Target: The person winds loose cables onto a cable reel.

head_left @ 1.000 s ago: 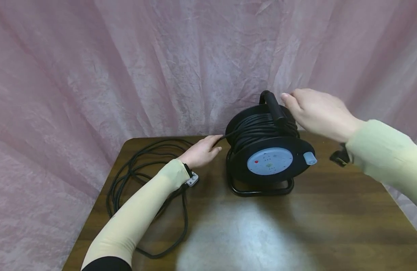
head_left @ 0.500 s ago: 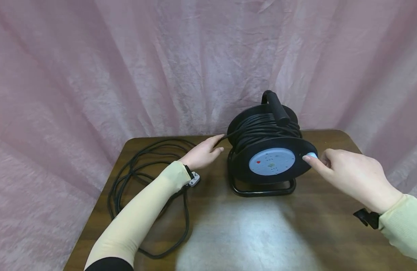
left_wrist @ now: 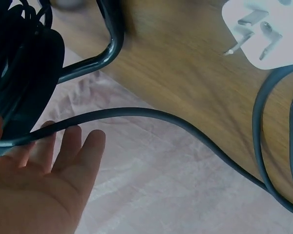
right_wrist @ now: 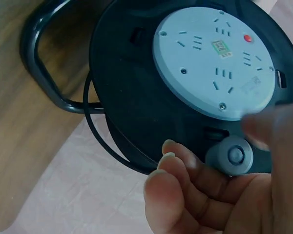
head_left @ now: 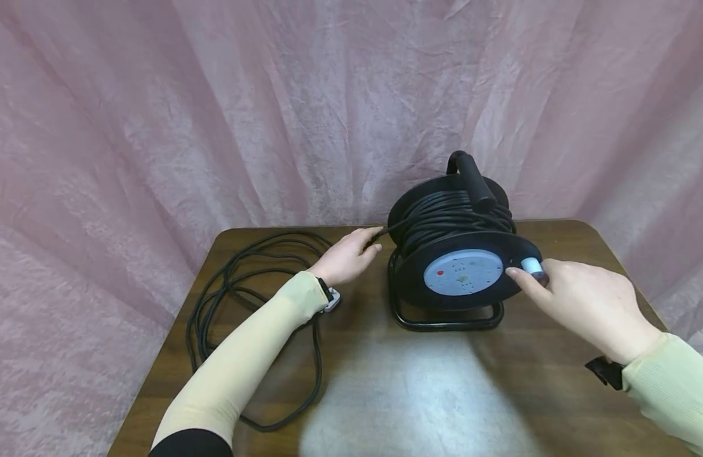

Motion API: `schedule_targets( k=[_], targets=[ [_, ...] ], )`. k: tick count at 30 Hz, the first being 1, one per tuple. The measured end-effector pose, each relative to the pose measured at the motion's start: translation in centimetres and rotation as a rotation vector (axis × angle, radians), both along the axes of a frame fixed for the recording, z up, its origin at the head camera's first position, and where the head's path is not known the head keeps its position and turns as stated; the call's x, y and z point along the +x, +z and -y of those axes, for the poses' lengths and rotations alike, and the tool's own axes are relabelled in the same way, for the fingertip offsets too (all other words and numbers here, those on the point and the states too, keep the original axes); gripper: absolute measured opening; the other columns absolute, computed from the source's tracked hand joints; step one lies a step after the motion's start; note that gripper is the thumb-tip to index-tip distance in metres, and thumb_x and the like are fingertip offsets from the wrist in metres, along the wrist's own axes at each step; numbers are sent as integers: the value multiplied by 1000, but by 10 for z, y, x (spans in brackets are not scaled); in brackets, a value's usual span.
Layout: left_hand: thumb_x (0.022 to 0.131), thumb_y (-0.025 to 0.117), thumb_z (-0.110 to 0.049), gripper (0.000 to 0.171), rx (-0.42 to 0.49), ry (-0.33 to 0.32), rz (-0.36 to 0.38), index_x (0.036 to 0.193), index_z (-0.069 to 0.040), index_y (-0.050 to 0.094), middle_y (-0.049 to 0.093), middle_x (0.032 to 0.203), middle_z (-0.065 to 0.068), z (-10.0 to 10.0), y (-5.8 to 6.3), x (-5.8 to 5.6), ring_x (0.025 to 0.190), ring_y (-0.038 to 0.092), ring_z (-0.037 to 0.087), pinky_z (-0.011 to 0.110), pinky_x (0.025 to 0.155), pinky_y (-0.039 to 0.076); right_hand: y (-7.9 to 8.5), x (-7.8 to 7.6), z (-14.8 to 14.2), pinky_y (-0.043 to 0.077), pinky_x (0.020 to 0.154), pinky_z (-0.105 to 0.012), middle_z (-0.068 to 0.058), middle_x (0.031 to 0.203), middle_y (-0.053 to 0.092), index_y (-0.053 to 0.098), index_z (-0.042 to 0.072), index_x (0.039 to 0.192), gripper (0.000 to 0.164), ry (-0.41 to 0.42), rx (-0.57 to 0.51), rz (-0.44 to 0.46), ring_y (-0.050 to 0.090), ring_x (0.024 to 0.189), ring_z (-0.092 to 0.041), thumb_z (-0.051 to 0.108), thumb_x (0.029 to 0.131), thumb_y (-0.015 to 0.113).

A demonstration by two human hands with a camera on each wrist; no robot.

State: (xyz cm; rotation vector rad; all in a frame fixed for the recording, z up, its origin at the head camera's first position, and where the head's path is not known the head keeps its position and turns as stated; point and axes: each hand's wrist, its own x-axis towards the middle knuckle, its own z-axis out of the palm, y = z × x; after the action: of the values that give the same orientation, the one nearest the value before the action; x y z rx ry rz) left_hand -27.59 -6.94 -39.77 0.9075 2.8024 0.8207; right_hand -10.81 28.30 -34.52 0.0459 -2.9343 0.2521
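Observation:
A black cable reel (head_left: 468, 266) stands on its tubular frame, wound with black cable (head_left: 442, 212). Its front flange carries a pale blue socket panel (right_wrist: 215, 63) with a red button. Near the panel's edge, a light crank knob (right_wrist: 230, 156) sits between the thumb and bent fingers of my right hand (head_left: 591, 304), and the index finger passes along its lower side. Left of the reel, my left hand (head_left: 347, 257) has its fingers fairly straight, with the loose cable (left_wrist: 136, 112) running across them toward the drum. The thumb stays apart from them.
Loose cable coils (head_left: 231, 273) lie on the wooden table (head_left: 414, 393) at the left. A white plug (left_wrist: 263, 29) with metal pins lies near my left wrist. The reel's black carrying handle (head_left: 474, 181) sticks up. Behind the table hangs a pink curtain (head_left: 328, 114).
My right hand has come down from beside the carrying handle to the crank knob, which hardly moved. My left hand keeps its place by the cable. The whole view has shifted slightly.

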Motion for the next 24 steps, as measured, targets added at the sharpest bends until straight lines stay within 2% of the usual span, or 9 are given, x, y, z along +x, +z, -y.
schedule_targets(
  k=[5, 11, 18, 24],
  targets=[
    [107, 47, -30, 35, -2, 43, -81, 135, -14, 60, 62, 126, 1, -3, -1, -1, 111, 56, 12, 34, 95, 45, -7, -3, 3, 21, 33, -34, 3, 48, 31, 35, 18, 55, 62, -7, -5, -45, 30, 41, -17, 60, 101, 37],
    [106, 49, -29, 29, -2, 74, -90, 124, -12, 66, 65, 114, -2, -7, -3, 1, 94, 59, 12, 35, 82, 49, -16, -5, 4, 22, 32, -37, 2, 47, 32, 36, 18, 54, 60, -22, 5, -62, 32, 38, -20, 54, 102, 41],
    [107, 49, -25, 26, 6, 89, -97, 120, -11, 67, 66, 105, -1, -17, -9, 5, 87, 57, 13, 33, 80, 47, -29, -5, 1, 21, 33, -36, 3, 46, 30, 35, 18, 53, 58, -17, -1, -34, 28, 39, -19, 48, 102, 44],
    [106, 50, -23, 24, 6, 95, -137, 119, -14, 68, 69, 109, -3, -24, -17, 12, 89, 59, 10, 31, 82, 49, -44, -3, 0, 22, 32, -37, 3, 48, 29, 34, 18, 54, 57, -15, -21, -23, 28, 40, -19, 48, 102, 43]
  ],
)
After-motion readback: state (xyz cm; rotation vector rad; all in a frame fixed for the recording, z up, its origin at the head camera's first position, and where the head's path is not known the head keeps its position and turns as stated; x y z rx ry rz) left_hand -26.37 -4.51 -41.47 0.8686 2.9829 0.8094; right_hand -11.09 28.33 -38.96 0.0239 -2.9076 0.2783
